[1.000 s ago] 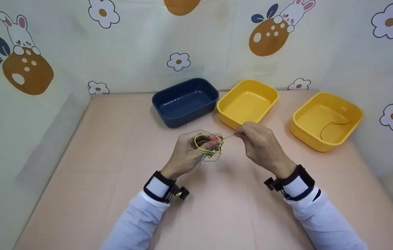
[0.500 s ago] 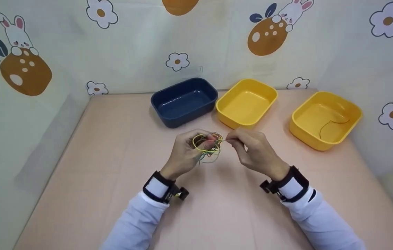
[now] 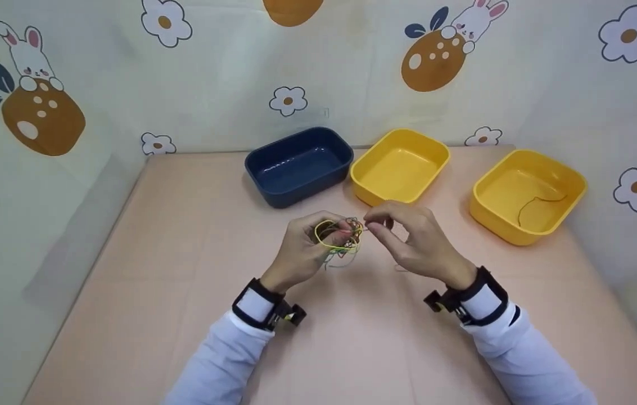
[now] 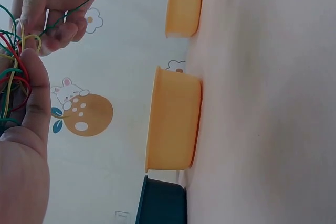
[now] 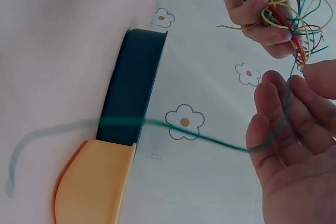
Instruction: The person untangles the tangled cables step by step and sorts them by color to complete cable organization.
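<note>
Red, green, yellow strand tangle (image 3: pixel 353 232), frame centre, gripped by left hand (image 3: pixel 302 247).
Right hand (image 3: pixel 424 242) at its edge, can't tell if pinching; green strand (image 5: pixel 226 146) trails; pinkish tabletop (image 3: pixel 155 270), rabbit-print wall (image 3: pixel 211 73) behind.

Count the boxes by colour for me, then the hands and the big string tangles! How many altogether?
Blue boxes: 1
Yellow boxes: 2, the middle box and the right-hand box
Hands: 2, the left hand and the right hand
String tangles: 1, too jumbled to count its strings
Total: 6
</note>
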Motion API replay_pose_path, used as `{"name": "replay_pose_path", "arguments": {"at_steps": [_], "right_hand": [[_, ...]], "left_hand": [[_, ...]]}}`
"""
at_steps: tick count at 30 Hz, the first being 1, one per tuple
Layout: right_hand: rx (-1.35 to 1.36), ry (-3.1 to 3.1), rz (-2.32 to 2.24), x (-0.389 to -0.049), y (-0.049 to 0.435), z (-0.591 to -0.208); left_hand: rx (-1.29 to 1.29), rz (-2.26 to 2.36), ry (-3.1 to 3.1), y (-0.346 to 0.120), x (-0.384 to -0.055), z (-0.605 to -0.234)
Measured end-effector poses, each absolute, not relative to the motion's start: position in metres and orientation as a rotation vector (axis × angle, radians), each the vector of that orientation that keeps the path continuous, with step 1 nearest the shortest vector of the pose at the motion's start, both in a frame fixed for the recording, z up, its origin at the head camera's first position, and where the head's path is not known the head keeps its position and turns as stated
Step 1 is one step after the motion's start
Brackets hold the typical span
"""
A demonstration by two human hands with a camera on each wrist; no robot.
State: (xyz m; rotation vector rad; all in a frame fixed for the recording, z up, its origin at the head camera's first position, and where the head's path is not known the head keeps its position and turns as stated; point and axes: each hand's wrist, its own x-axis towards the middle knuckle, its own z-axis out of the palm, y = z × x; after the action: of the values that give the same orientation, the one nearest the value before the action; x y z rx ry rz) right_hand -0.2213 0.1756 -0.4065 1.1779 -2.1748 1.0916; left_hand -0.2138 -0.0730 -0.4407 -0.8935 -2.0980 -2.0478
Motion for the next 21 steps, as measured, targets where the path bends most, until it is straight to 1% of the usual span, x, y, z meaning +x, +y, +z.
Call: {"name": "replay_pose_path", "arguments": {"at_steps": [9,16,21], "right_hand": [[1.184,-2.347,1.435,-0.223,0.168,-0.389],[1.062,-2.484,1.59,-0.222,0.17,-0.386],[0.938,-2.478,1.801,-0.223,0.171,-0.385]], "left_hand": [[-0.97,-2.029,-2.122,-0.074,-0.214,-0.442],[-0.992,-2.023,-2.129,-0.074,-0.215,-0.441],[-0.984,-2.044,-2.108,-0.076,-0.214,-0.44]]}}
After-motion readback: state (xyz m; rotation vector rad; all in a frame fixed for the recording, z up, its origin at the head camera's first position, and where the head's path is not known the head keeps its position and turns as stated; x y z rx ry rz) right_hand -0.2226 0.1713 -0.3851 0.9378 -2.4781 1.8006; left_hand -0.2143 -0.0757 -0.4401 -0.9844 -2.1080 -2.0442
